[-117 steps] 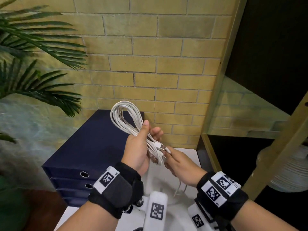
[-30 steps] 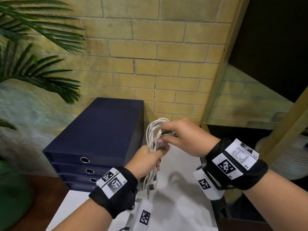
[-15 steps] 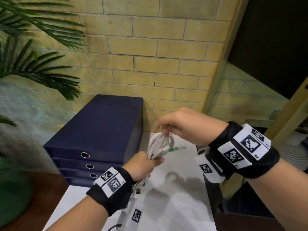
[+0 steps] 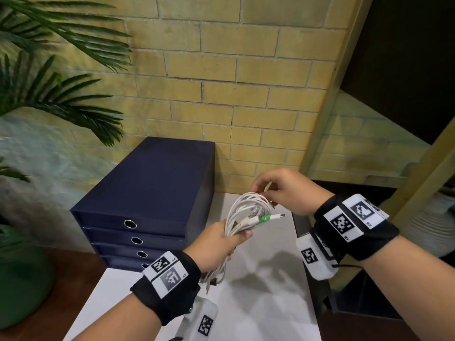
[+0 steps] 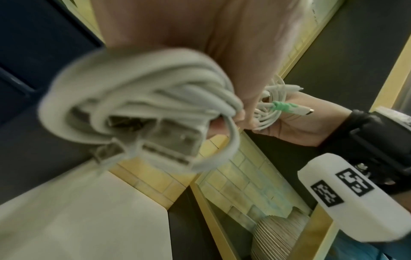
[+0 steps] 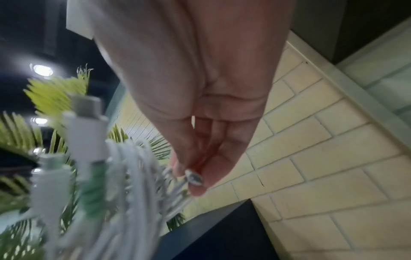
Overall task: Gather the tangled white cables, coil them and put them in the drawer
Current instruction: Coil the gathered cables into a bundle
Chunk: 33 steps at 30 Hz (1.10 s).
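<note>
The coiled white cables (image 4: 242,212) are held up above the white worktop (image 4: 266,303), just right of the dark blue drawer unit (image 4: 147,193). The left hand (image 4: 216,244) is wrapped tight round the bundle's middle, fingers curled fully about the strands, with loose loops and a plug hanging below the fist. At the top of the coil, the right hand (image 4: 283,190) is seen with its grip nearly closed: fingertips (image 6: 195,177) are pinched on the upper loops, the rest of the fingers bent above them. A green-banded connector (image 4: 268,217) is poked out to the right of the bundle, between the two hands. All four drawers (image 4: 133,232) of the unit are seen closed, ring pulls facing forward. Palm fronds (image 4: 61,94) are spread at the left against the yellow brick wall (image 4: 246,82).
</note>
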### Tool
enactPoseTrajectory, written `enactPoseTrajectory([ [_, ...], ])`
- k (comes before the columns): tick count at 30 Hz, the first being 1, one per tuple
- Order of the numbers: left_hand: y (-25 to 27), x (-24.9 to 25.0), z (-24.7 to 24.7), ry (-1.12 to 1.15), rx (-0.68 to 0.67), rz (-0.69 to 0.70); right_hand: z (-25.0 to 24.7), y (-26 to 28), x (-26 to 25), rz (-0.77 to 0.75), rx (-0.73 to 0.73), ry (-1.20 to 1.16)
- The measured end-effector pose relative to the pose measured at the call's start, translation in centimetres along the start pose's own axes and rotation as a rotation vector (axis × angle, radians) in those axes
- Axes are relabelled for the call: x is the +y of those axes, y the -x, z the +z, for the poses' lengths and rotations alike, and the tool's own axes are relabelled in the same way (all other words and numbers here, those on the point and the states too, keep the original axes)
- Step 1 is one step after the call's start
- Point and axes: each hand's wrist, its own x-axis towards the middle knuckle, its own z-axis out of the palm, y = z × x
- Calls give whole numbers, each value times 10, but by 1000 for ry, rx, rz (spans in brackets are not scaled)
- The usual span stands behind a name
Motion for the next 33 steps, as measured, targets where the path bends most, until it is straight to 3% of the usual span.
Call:
enactPoseTrajectory([
  [8,-7,1,0,27,57,-38,15,7,5,43,159,-478],
  [13,-6,1,7,-1,6,-52,8,2,3,72,92,-437],
  [18,-7,-2,6,49,17,-96,20,6,9,77,18,-638],
  [24,-11,-5,4,93,43,-129,26,1,10,99,72,-608],
  [30,-21,-5,0,153,97,-170,26,6,5,51,-108,-792],
  [33,-24,3,1,193,84,-147,35,3,2,104,34,-836],
])
